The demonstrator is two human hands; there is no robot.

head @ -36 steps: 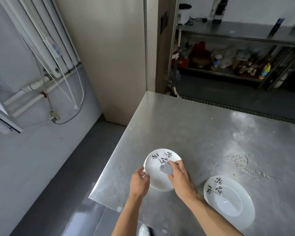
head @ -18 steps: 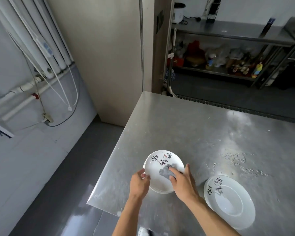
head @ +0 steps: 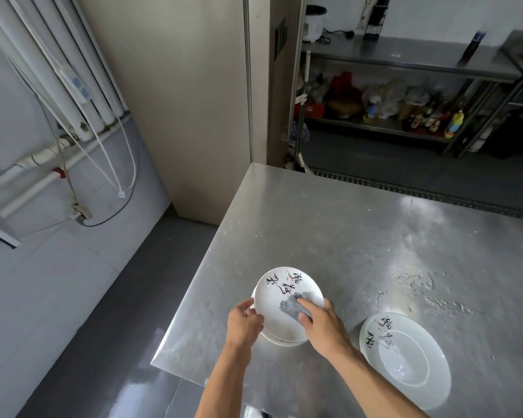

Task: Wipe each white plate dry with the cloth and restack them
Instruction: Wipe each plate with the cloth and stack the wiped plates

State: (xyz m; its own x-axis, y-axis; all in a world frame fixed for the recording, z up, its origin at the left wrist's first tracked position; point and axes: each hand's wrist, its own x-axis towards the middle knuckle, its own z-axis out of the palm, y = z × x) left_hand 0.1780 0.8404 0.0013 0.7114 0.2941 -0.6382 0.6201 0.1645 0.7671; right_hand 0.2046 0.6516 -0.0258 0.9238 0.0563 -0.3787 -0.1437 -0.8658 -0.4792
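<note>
White plates: two clear; held plate (head: pixel 280 324), lone plate (head: pixel 405 366) on worktop (head: pixel 360 236).
Cloth (head: pixel 293 303): one.
Grip: left hand (head: pixel 243 322) pinches held plate's rim; right hand (head: pixel 323 322) clutches cloth.

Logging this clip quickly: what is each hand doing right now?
Left hand: grips the white plate by its rim.
Right hand: holds the grey cloth against that plate.

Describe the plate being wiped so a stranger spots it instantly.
On the steel table, at its near-left corner, are two white plates with black lettering. The plate being wiped is the left one: unlike the right plate, the left hand grips its rim and the right hand holds a grey cloth on it.
</note>
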